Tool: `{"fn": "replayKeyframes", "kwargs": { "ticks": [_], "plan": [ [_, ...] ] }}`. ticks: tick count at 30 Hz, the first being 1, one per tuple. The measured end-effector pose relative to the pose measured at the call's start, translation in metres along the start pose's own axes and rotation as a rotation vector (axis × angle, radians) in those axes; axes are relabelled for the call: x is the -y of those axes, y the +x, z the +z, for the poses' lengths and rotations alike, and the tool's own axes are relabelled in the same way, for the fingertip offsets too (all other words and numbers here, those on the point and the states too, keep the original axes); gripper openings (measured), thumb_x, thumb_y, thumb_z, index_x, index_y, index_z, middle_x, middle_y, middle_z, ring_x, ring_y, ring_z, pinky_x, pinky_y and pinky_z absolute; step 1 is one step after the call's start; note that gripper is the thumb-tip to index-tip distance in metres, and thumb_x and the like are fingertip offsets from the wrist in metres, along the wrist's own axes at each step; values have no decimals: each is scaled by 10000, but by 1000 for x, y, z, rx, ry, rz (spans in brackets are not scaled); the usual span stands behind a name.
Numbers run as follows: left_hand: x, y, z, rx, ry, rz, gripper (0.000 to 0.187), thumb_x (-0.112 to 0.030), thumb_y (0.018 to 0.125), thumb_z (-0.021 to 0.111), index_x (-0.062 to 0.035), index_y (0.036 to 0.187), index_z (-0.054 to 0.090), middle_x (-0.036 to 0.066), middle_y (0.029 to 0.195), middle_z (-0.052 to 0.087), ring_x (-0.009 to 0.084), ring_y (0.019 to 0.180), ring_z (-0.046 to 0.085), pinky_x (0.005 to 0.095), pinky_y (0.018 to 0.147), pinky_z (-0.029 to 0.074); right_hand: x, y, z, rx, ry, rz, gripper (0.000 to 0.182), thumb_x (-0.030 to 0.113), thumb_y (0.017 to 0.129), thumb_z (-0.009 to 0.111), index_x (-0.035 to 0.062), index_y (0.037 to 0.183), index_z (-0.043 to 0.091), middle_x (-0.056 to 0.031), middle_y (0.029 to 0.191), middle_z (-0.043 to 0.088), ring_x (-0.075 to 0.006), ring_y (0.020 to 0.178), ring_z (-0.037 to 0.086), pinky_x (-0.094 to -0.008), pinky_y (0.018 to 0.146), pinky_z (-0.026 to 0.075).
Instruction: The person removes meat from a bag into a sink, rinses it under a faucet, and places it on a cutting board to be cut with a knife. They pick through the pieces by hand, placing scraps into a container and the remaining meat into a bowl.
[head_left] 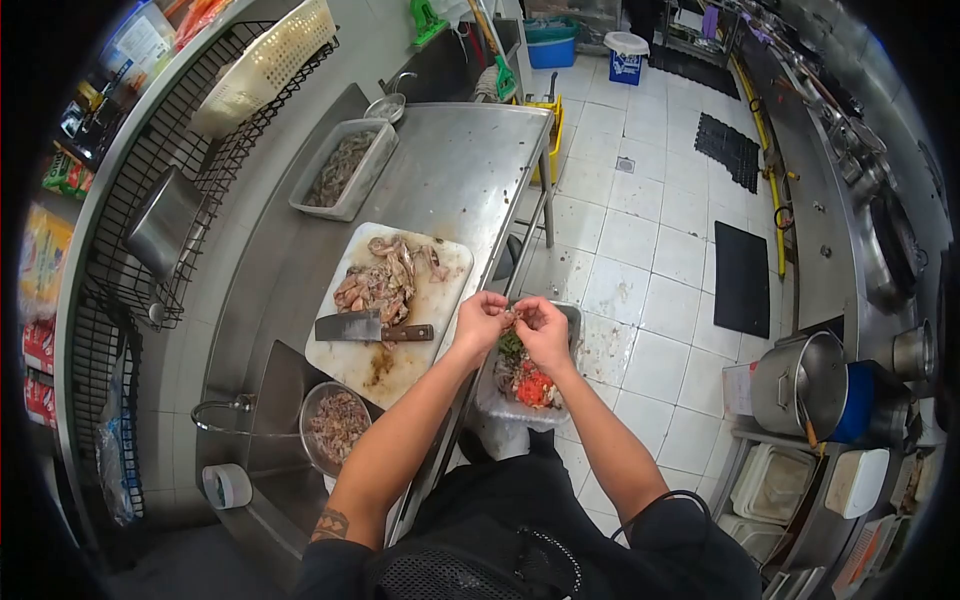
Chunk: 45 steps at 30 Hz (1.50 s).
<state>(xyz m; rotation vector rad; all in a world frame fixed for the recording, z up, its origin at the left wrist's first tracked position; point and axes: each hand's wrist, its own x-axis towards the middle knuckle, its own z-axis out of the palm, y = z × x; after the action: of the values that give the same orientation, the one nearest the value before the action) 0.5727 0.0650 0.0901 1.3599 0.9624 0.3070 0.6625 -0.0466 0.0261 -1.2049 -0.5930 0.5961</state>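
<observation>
Right now both of my hands meet in front of me, just past the edge of the steel table (450, 170), over a bin (520, 385) lined with plastic and holding red and green scraps. My left hand (480, 320) and my right hand (545, 330) pinch a small scrap of seafood (512, 318) between their fingertips, thumbs and forefingers closed on it from either side. The piece is too small for me to tell its shape well; what shows of it runs crosswise, its long axis stretched from one hand to the other, hanging in the air above the bin and touching nothing else. On the table to my left lies a white cutting board (440, 300) with a heap of pale pink and brown seafood pieces (380, 280) on its far half. A cleaver (370, 327) rests flat on the board just beside that heap, its wooden handle pointing toward my left hand and its blade pointing away toward the wall. Near my left elbow stands a round metal bowl (335, 425) filled with more of the cut pieces. At the far end of the table sits a rectangular clear tub (345, 170) holding greyish seafood, well apart from the board. A roll of tape (227, 486) lies at the near corner.
</observation>
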Motion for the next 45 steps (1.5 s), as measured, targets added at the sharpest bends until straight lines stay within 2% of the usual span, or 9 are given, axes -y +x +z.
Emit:
{"fn": "replayKeyframes", "kwargs": {
  "ticks": [18,20,23,26,33,36,39,41,45],
  "plan": [
    [1,7,-8,80,162,-32,265,75,865,723,26,1111,640,97,941,701,154,812,684,268,672,560,14,8,4,122,-308,-96,208,-29,786,666,-13,988,621,-46,838,645,-81,726,578,-264,654,485],
    [6,10,-9,76,156,-24,265,81,868,717,26,1114,637,98,945,699,154,813,681,267,674,556,14,8,6,109,-323,-122,194,-7,803,666,2,995,639,-128,846,663,-207,740,639,-342,683,521],
    [11,14,-10,81,130,2,265,90,873,708,27,1119,631,97,949,694,154,809,672,265,681,548,11,7,9,94,-342,-147,184,-19,807,652,1,988,634,-146,845,661,-232,734,644,-348,681,522],
    [11,18,-13,80,111,29,266,97,876,704,26,1121,629,91,949,688,152,803,662,266,685,542,4,7,11,93,-366,-197,186,-61,821,643,-13,999,618,-80,840,645,-124,704,594,-276,625,481],
    [9,14,-15,-27,37,55,232,106,880,710,22,1085,639,73,935,692,125,825,659,253,709,548,18,0,9,72,-393,-255,180,-58,855,673,0,1014,611,-75,849,614,-130,723,597,-280,620,474],
    [4,10,-20,2,28,57,252,86,891,707,24,1127,642,79,956,692,132,841,664,253,718,551,22,-13,7,92,-422,-247,152,-63,859,662,1,991,621,-122,844,616,-231,709,626,-329,646,509],
    [-4,4,-26,103,8,-8,296,57,911,705,30,1196,629,91,1008,689,170,905,687,291,785,585,19,-17,9,32,-414,-276,147,-54,861,673,3,987,621,-105,839,623,-207,711,624,-317,642,509],
    [-3,-3,-25,109,-33,-47,300,41,919,703,31,1210,629,93,1016,692,174,913,689,298,790,583,17,-14,14,34,-339,-204,186,-56,868,684,-2,1025,601,-48,855,615,-100,758,593,-255,663,492],
    [2,-4,-31,105,-170,-91,342,11,932,700,24,1263,620,103,1068,695,184,947,689,316,805,576,19,-5,22,67,-340,-198,198,-72,881,678,-3,1047,595,-44,910,624,-90,815,606,-250,697,522]
  ]
}}
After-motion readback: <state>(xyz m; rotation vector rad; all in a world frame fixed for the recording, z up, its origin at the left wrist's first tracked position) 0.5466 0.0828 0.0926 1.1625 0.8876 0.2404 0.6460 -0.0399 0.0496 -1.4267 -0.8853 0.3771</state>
